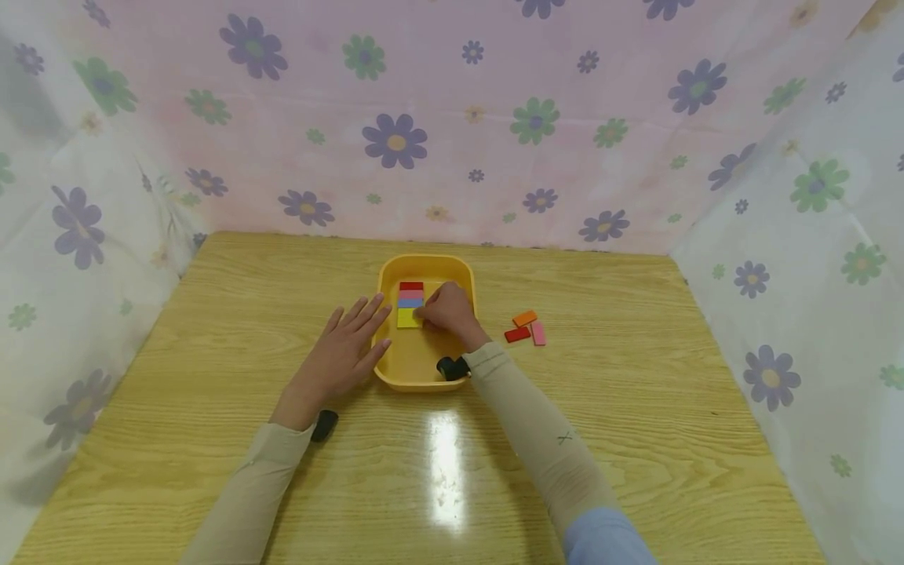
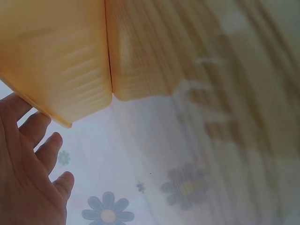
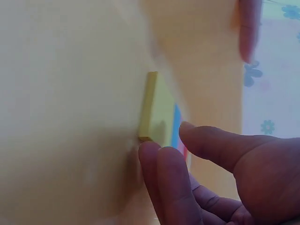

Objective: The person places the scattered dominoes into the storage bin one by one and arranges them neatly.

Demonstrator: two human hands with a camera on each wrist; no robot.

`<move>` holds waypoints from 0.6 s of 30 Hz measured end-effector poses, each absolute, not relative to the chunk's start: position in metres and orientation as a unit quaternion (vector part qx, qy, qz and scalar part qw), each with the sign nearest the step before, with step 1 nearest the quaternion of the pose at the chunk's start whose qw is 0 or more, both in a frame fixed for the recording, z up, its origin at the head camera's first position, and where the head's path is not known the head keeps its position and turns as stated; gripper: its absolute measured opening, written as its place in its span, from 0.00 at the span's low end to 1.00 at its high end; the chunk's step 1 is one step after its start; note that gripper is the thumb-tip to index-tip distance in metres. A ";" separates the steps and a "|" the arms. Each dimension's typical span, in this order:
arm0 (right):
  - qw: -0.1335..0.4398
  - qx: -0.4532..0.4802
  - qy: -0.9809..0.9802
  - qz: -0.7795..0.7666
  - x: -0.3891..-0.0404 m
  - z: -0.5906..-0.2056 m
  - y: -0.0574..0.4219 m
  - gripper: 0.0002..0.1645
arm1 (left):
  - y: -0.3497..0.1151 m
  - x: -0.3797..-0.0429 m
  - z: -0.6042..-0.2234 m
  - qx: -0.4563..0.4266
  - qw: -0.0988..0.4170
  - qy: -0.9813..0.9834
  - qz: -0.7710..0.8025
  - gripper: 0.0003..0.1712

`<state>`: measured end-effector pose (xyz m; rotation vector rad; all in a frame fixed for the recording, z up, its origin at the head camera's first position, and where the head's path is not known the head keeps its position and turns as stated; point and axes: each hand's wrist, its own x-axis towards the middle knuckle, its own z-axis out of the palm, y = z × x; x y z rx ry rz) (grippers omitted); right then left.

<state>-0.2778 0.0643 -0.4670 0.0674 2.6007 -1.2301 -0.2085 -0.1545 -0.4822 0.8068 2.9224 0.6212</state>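
A yellow tray (image 1: 424,384) stands on the table. Inside it, flat tiles lie in a column: red (image 1: 411,286), pink (image 1: 411,294), blue (image 1: 410,303) and yellow (image 1: 407,318) nearest the person. My right hand (image 1: 449,306) reaches over the tray with its fingertips at the yellow tile's right end. In the right wrist view, thumb (image 3: 201,140) and fingers (image 3: 171,173) stand apart beside that end; whether they touch it is unclear. My left hand (image 1: 346,349), fingers spread, rests against the tray's left rim.
Right of the tray, an orange tile (image 1: 525,318), a red tile (image 1: 517,335) and a pink tile (image 1: 539,333) lie loose on the wooden table (image 1: 636,408). Flowered cloth (image 1: 438,118) hangs behind and at both sides. Dark wrist devices (image 1: 325,425) sit under the sleeves.
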 end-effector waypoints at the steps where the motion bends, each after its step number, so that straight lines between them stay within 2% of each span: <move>1: 0.133 0.022 0.896 -0.422 -0.278 -0.466 0.065 0.16 | -0.154 -0.208 -0.482 0.260 0.024 0.944 0.201 0.37; 10: 0.148 0.037 0.889 -0.433 -0.275 -0.451 0.069 0.15 | -0.153 -0.208 -0.481 0.260 0.022 0.946 0.194 0.37; 18: 0.173 0.010 0.859 -0.481 -0.267 -0.437 0.080 0.19 | -0.153 -0.208 -0.480 0.265 0.020 0.943 0.198 0.37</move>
